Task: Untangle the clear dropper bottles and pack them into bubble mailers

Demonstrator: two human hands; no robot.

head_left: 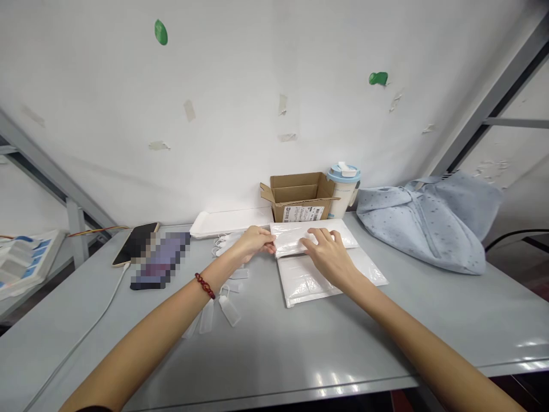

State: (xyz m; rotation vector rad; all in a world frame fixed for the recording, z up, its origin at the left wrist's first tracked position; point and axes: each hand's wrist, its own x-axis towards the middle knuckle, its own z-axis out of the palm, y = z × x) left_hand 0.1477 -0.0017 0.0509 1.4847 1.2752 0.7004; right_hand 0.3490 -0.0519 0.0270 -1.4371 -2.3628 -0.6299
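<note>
A shiny white padded mailer (330, 276) lies on the grey table. Over its far part rests another white padded piece (288, 239); whether this is a folded part or a second mailer, I cannot tell. My left hand (252, 242) is closed, thumb and fingers pinching the left edge of that upper piece. On its right part sits my right hand (329, 253), fingers apart and slightly bent, fingertips touching the surface. Near my left forearm lie several translucent white tags (230, 309) with loops, some partly hidden under the arm.
A stack of white mailers (234, 221) lies behind my left hand. At the back stand an open cardboard box (300, 197) and a lidded cup (342, 194). A light blue cloth bag (422, 223) lies right; a cabled phone (136, 245) and a blurred device (160, 258) lie left.
</note>
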